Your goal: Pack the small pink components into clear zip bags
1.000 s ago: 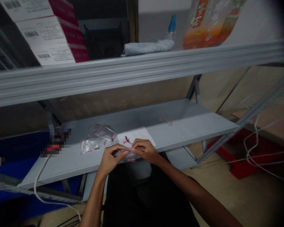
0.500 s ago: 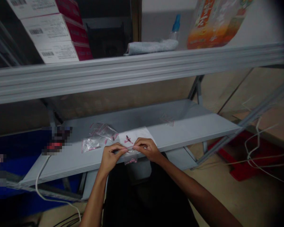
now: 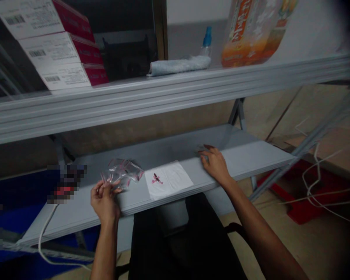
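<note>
Lower work surface: a long grey shelf [image 3: 245, 151], slanting slightly in view, its ridged front edge nearest the person. On it, left of centre, a loose cluster of clear plastic bags [image 3: 134, 170] with pink edging, overlapping one another; contents too small to make out. Just right of these, a white sheet [image 3: 175, 182] lies flat, reaching the front edge; small pink and dark pieces [image 3: 156, 179] sit together on its left half.

Left hand [image 3: 105, 200]: at the near left side of the bags, fingers curled, partly closed; cannot tell whether it grips a bag or only touches one. Right hand [image 3: 215, 162]: over the shelf, well right of the sheet, fingers part-open, tips at a faint clear item [image 3: 200, 148]; cannot tell if that is held.

Upper shelf [image 3: 163, 90]: stacked white-and-magenta boxes [image 3: 72, 50] at left, a folded pale cloth [image 3: 179, 67] mid-shelf, a blue-topped spray bottle [image 3: 207, 39] behind the cloth, a large orange-printed container [image 3: 247, 39] at right.

Room: dim. Bare floor [image 3: 268, 233]; red object [image 3: 300, 204] at right, pale cables [image 3: 312, 188] strung across it. Blue area [image 3: 20, 184] at left, beside a pixelated patch.
</note>
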`<state>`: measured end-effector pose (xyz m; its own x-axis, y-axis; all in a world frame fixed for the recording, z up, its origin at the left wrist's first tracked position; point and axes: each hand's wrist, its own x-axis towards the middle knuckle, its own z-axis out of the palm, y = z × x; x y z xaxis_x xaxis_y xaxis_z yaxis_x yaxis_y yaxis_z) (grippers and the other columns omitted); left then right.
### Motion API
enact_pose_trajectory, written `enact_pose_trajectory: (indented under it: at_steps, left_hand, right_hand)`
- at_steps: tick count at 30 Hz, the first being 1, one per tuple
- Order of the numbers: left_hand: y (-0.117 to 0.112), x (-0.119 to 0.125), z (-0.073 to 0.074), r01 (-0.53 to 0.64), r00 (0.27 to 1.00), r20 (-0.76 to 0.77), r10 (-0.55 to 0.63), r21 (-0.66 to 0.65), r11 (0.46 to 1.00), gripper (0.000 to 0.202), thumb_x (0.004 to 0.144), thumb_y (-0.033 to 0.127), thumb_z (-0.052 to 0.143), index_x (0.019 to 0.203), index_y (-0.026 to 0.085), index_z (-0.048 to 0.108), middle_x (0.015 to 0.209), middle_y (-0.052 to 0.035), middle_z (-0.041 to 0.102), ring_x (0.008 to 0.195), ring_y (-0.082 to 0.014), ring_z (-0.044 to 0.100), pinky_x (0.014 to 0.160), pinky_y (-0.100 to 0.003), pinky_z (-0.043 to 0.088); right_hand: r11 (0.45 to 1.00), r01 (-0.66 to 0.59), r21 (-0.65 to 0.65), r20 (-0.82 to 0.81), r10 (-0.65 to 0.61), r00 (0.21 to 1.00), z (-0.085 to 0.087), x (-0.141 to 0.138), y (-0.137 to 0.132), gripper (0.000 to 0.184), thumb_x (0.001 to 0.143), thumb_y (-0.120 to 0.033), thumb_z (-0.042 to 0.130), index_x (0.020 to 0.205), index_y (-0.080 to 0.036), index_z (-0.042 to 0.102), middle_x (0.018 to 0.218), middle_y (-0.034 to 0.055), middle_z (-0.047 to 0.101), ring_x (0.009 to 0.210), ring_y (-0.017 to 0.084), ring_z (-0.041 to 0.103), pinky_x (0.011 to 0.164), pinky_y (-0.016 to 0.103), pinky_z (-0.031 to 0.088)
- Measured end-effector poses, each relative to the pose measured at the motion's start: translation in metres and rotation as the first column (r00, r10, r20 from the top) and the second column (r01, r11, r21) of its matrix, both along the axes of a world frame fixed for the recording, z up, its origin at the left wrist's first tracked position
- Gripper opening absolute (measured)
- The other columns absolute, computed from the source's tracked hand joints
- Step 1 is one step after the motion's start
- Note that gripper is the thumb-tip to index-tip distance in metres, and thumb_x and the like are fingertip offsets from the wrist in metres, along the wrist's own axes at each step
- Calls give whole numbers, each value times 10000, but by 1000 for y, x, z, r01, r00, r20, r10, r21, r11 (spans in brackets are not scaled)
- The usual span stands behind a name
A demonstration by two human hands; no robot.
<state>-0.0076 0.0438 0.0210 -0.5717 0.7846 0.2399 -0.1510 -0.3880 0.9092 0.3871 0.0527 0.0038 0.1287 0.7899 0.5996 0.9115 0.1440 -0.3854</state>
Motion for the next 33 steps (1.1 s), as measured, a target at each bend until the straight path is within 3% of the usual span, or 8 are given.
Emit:
enact_pose_trajectory:
  at_steps: [5,11,15,19,23,25,28,33]
  left_hand:
    - [0,1,-7,-158,973,-169,154,-9,987,658,680,217,734,1272,250,448,1353,-88,436,656,-68,606,598,-256,528]
    - [-9,5,-10,-468,776,-420,471,118,876,751,682,173,726,1379,226,452,1214,-54,482,621,-54,435,712,-271,450]
    - [-23,17,9,-432,693,-512,507,267,861,559,723,140,682,1264,204,559,1159,-46,497,686,-94,466,699,-270,435]
    - [-42,42,34,-50,612,-733,299,341,939,273,793,219,677,1062,193,639,1049,-55,565,955,-201,548,822,-335,472]
    - [-55,68,42,237,497,-863,84,228,944,591,697,324,805,1232,221,576,1283,-116,520,1218,-290,480,1035,-478,385]
    - [-55,71,39,308,530,-848,-18,172,936,431,712,325,797,1107,228,653,1170,-90,598,1129,-267,550,990,-451,429]
    - [-46,60,29,322,676,-710,-198,43,946,239,741,294,772,958,210,717,881,-37,696,858,-209,649,843,-365,502]
    - [-25,31,14,342,844,-375,-383,-173,923,446,670,304,815,1078,163,704,759,-21,734,654,-161,659,657,-271,514]
  right_hand:
    - [978,119,-169,150,-94,984,-19,28,6,378,927,-229,490,1281,-212,621,1189,122,677,1072,264,627,894,373,477]
    - [970,164,-177,133,-142,981,-16,23,1,242,922,-272,516,1023,-216,728,964,82,742,855,241,683,740,324,483]
    - [995,95,26,-1,-95,995,1,25,-3,235,921,-270,527,974,-176,736,1017,91,732,962,240,658,865,353,484]
    - [949,-85,303,-188,147,971,36,-10,-24,237,938,-317,544,959,-185,740,986,88,728,935,223,651,847,362,504]
    - [783,-556,280,-274,620,735,54,-85,-54,182,914,-299,611,965,-202,756,886,67,739,819,182,662,749,309,520]
    - [700,-662,267,-309,713,629,50,-116,-62,179,878,-314,655,971,-204,762,859,65,744,786,179,660,717,296,518]
    - [699,-688,196,-431,691,580,40,-135,-58,213,869,-315,649,1011,-201,760,848,59,752,725,161,655,658,262,510]
    - [814,-580,-33,-475,498,725,35,-132,-15,232,866,-221,591,1019,-190,762,850,60,762,684,151,663,634,234,481]
